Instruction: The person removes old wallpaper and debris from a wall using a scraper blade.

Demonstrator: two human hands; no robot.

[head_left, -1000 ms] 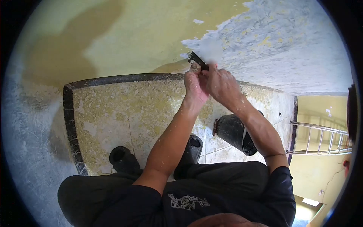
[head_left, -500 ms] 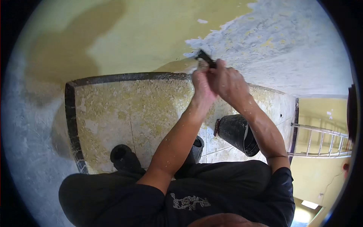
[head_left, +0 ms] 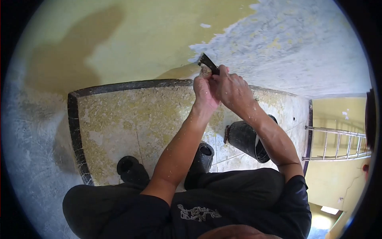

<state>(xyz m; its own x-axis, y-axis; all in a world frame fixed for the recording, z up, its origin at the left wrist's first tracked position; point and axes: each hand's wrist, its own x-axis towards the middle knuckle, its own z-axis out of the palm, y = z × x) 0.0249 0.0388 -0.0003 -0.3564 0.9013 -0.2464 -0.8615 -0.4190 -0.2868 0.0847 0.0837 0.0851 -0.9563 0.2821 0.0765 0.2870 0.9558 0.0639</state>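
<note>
Overhead, the left hand (head_left: 205,92) and right hand (head_left: 232,89) close together around the handle of a dark scraper (head_left: 207,63), its blade pressed where yellow paint (head_left: 151,36) meets the bare grey patch (head_left: 286,44); both grips look tight; a slip off the edge could gouge the plaster or jar the knuckles against it; loosened flakes may fall toward the face, the flake-littered floor (head_left: 131,119) and the black bucket (head_left: 244,139) below; a ladder (head_left: 338,145) stands well apart at right.

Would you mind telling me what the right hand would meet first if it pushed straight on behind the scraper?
Probably the yellow paint at the scraper blade; the right hand points toward the wall.
</note>
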